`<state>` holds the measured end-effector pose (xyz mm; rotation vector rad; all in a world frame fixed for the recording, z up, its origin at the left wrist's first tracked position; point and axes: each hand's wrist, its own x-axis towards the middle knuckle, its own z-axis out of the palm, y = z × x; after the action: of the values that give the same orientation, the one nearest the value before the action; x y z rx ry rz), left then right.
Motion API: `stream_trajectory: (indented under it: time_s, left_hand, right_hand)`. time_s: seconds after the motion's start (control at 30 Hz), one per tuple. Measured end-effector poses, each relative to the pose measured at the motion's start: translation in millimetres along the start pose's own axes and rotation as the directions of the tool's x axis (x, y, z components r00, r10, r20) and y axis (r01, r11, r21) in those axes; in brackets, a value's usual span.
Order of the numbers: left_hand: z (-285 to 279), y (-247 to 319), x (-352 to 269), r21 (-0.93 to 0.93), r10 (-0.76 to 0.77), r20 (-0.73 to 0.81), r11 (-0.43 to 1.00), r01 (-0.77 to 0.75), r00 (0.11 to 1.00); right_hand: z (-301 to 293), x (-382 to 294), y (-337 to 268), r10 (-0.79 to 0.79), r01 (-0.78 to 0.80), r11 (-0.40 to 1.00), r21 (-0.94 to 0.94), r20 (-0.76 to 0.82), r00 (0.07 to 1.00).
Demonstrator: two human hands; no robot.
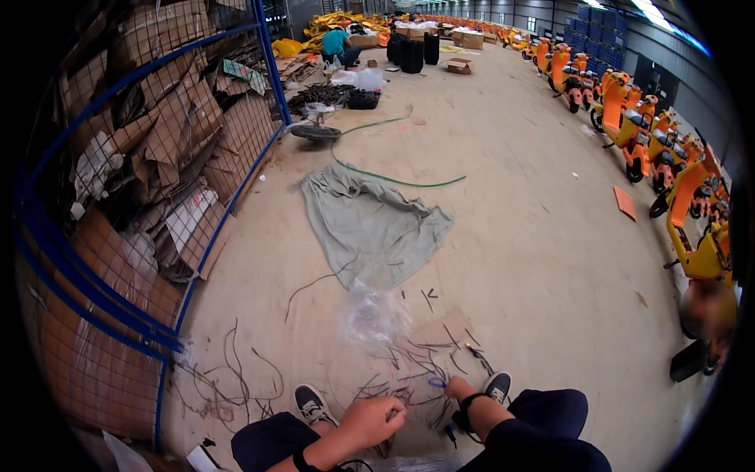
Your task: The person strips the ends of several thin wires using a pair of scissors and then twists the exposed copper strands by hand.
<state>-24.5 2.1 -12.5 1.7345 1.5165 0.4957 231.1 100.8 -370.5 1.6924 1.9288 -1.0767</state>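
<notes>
My left hand is curled low over the floor between my shoes, above a scatter of cut cable pieces. Whether its fingers pinch a cable is too small to tell. My right hand grips a small blue looped object, perhaps the handle of a hand tool; most of it is hidden or blurred. Just beyond this hand lies a dark cable with a connector, near my right shoe. Longer loose wires curl on the floor to the left of my left shoe.
Ahead lie clear plastic film, a grey-green woven sack and a green strap. A blue mesh cage holds flattened cardboard on the left. Yellow-orange scooters line the right. A person crouches far off beside black bins.
</notes>
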Motion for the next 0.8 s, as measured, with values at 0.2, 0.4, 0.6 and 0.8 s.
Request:
stream_trajectory:
  time_s: [0.2, 0.4, 0.6, 0.8]
  left_hand:
    - [8, -10, 12, -0.064, 0.001, 0.042, 0.998, 0.002, 0.999]
    - [2, -8, 10, -0.067, 0.057, -0.004, 0.996, -0.057, 0.998]
    - [-4, -5, 8, 0.12, 0.169, -0.105, 0.98, -0.156, 0.98]
    - [-12, 17, 15, 0.154, 0.361, -0.337, 0.932, -0.327, 0.87]
  right_hand:
    - [33, -2, 15, 0.227, -0.221, 0.964, 0.146, -0.023, 0.974]
    - [4, -5, -19, 0.016, -0.029, 0.999, -0.027, -0.389, 0.921]
    - [-148, -67, -125, -0.565, 0.529, 0.724, 0.442, -0.061, 0.823]
    - [-222, -206, -154, -0.691, 0.304, 0.53, 0.791, 0.196, 0.695]
